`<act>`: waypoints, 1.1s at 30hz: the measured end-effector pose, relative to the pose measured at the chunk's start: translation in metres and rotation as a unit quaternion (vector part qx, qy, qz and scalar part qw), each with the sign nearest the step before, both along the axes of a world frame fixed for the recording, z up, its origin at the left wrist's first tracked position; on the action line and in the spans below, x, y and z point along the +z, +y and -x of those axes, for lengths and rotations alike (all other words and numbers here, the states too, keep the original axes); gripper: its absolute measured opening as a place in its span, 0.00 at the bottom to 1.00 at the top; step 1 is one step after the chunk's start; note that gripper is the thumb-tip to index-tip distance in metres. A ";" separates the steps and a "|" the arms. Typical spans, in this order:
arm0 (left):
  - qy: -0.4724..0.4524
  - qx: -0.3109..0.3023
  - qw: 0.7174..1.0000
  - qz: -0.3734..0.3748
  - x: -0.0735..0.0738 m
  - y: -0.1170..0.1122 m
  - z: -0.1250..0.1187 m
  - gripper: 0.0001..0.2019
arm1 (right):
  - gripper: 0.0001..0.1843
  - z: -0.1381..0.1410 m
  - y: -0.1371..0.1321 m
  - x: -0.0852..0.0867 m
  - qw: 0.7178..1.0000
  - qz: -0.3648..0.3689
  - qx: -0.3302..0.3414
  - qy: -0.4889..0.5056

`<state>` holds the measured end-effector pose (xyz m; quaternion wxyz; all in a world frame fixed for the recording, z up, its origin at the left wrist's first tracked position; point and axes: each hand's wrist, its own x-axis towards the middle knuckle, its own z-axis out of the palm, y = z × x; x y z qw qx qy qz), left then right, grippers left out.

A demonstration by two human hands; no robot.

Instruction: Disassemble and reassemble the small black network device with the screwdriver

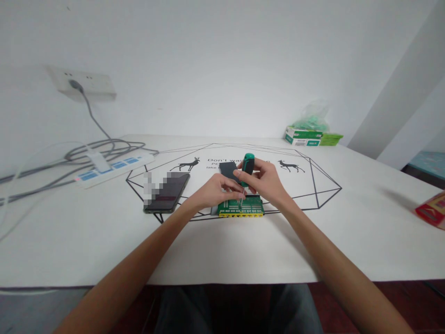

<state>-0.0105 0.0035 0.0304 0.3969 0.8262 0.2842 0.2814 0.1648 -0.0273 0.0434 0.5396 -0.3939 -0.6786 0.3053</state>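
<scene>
My right hand [262, 178] is wrapped round the green and black handle of a screwdriver [248, 164], held nearly upright. Its thin shaft points down onto a green circuit board [252, 204] with a row of yellow terminals along the near edge. The fingers of my left hand [222, 189] are pinched together at the lower shaft, above the board's left part; whether a small screw is there too cannot be made out. Just behind my hands lies a flat dark piece [227, 169], partly covered by them.
A phone [168, 192] lies left of the board. Further left are a white power strip [114, 169] and coiled grey cables [86, 150]. Green and white boxes [303, 136] with a plastic bag stand at the back right. A red package [433, 209] sits at the right edge.
</scene>
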 end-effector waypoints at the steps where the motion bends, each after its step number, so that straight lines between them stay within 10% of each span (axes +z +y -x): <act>1: -0.003 0.005 1.000 0.002 0.000 0.001 0.000 0.08 | 0.18 0.000 0.000 0.000 1.000 -0.002 0.000 -0.004; 33: 0.014 -0.004 1.000 -0.024 -0.002 0.002 0.002 0.08 | 0.19 -0.001 -0.002 0.001 0.999 0.017 0.044 -0.011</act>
